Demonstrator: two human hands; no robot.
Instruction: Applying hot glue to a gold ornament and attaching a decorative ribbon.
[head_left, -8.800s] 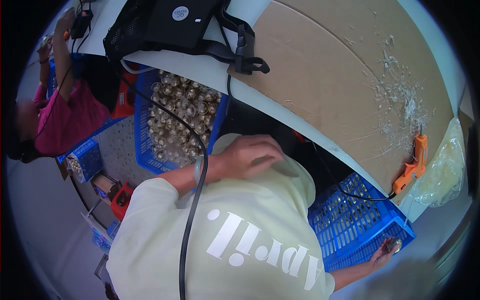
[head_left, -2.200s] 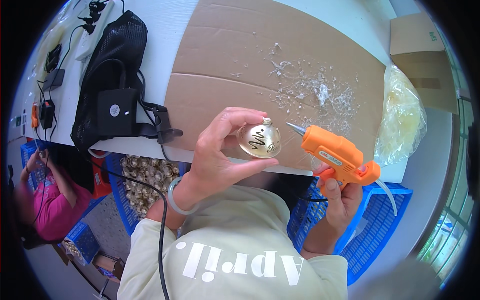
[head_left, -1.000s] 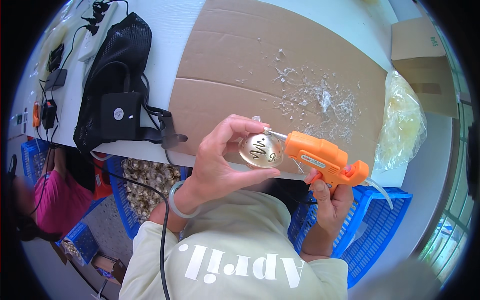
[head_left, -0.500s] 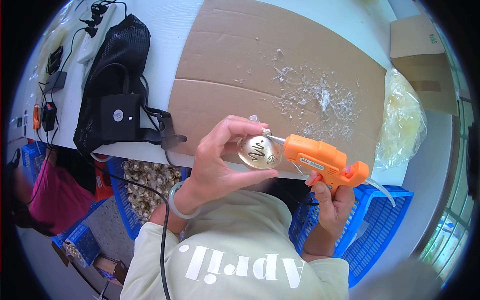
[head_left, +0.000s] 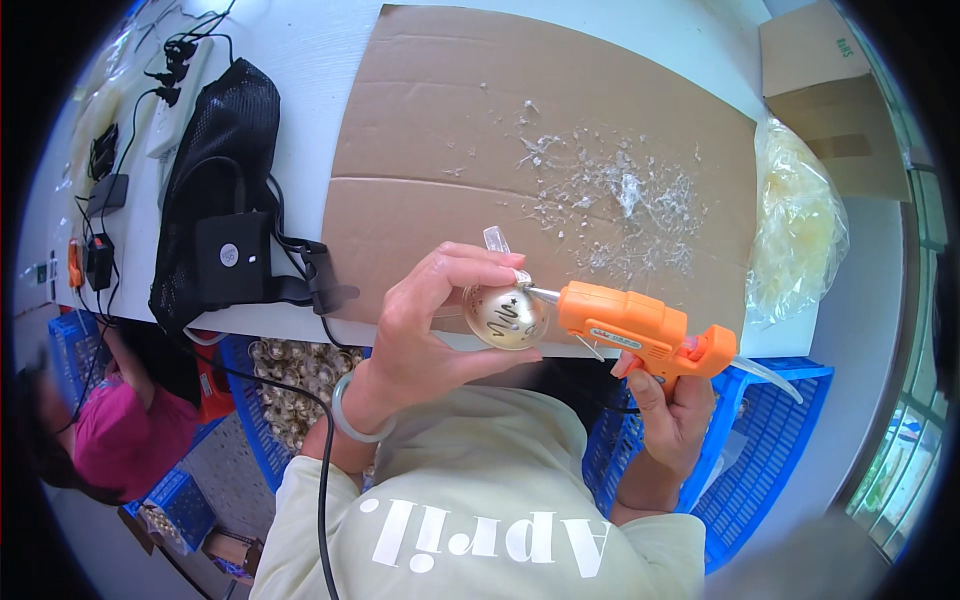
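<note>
My left hand [head_left: 430, 325] holds a small gold ball ornament [head_left: 505, 316] with a dark squiggle on it, fingers wrapped over its top. A small clear piece [head_left: 496, 240] sticks up just above my fingers. My right hand [head_left: 672, 412] grips an orange hot glue gun [head_left: 640, 330] by its handle. The metal nozzle of the gun touches the top right of the ornament. Both hands hover over the near edge of a brown cardboard sheet [head_left: 450, 150] lying on a white table [head_left: 300, 60].
Dried glue scraps [head_left: 620, 195] litter the cardboard. A black mesh bag [head_left: 222, 210] lies left, a clear bag of yellowish items [head_left: 800, 225] and a cardboard box [head_left: 835, 95] right. Blue crates [head_left: 760, 450] stand below the table, one with gold ornaments [head_left: 300, 385]. Another person in pink [head_left: 110, 440] sits lower left.
I picked an ornament from the crate and raised it with the glue gun. Over the last second the gun's nozzle has closed in and now touches the ornament's top.
</note>
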